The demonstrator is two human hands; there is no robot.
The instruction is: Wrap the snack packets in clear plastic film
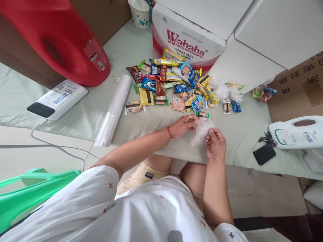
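Note:
A crumpled clear plastic bag (202, 132) is stretched between my two hands, just above the cloth's front edge. My left hand (185, 125) pinches its upper left side between thumb and fingers. On its right side, my right hand (215, 143) has its fingertips closed. Just beyond the bag lies a heap of small wrapped snacks (160, 86) in yellow, blue, brown and green packets. A blue snack packet (198, 103) and a green-edged one (203, 114) are closest to my fingers. Whether anything is inside the bag I cannot make out.
A clear plastic roll (113, 111) lies left of the snacks. Behind them stands a Wahaha carton (186, 40). Filled clear bags (223, 89) sit to the right, with a black wallet (264, 154) and white bottle (297, 132) farther over. A red jug (75, 43) stands at left.

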